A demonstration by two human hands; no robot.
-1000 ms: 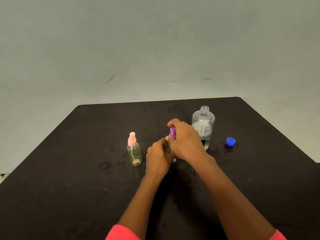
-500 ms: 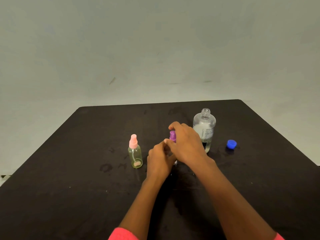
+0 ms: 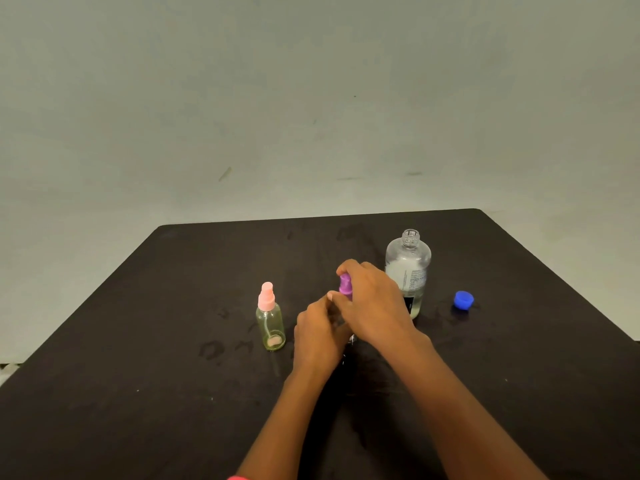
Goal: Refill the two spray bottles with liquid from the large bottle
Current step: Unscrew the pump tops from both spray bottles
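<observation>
Near the middle of the black table (image 3: 138,375), my right hand (image 3: 374,303) was curled over the purple spray top (image 3: 345,285), with the fingertips and thumb pinching it from above. My left hand (image 3: 320,332) sat just below and to the left, touching the right, its fingers wrapped round the body of the purple-topped spray bottle (image 3: 352,338) (almost all of that body was hidden under both hands, so I could not tell how much liquid it held). The bottle stood upright on the table between my palms.

Just left of my left hand, and not touching it, the pink-topped spray bottle (image 3: 270,322) stood upright with its top on, its clear greenish body showing a dip tube curling to the bottom. Behind my right hand and a little to the right, the large bottle (image 3: 408,268) stood upright with its neck uncapped, a label on its side and clear liquid low in it. Its blue cap (image 3: 463,300) lay on the table further right, apart from the bottle. Faint wet marks (image 3: 211,349) showed on the tabletop left of the pink-topped bottle. Beyond the table's far edge was a plain pale wall (image 3: 311,98).
</observation>
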